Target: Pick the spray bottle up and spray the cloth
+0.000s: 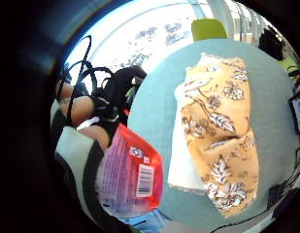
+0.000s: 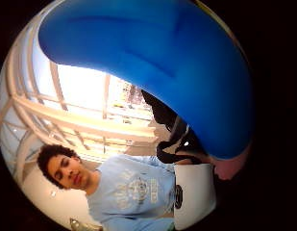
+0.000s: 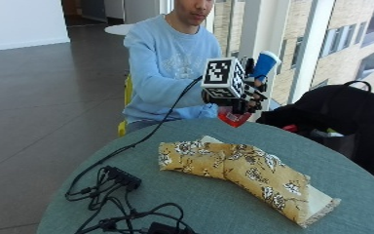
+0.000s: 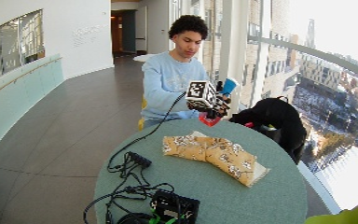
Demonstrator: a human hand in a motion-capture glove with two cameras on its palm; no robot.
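The gloved right hand [image 3: 244,95] grips the blue-topped red spray bottle [image 3: 259,68] above the floral cloth [image 3: 239,168] on the table [image 3: 193,204].

Bright daylight from the windows [image 4: 328,70], glare outside, soft shadows, perhaps slight blur at palm-view edges

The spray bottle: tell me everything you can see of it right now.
The red translucent plastic spray bottle has a blue top and a label with a barcode. The black-gloved right hand grips it around its middle, lifted clear of the round green table, tilted, the blue top up and leaning away from the person. It hangs near the table's far edge, apart from the folded yellow floral cloth. Its nozzle is not discernible.
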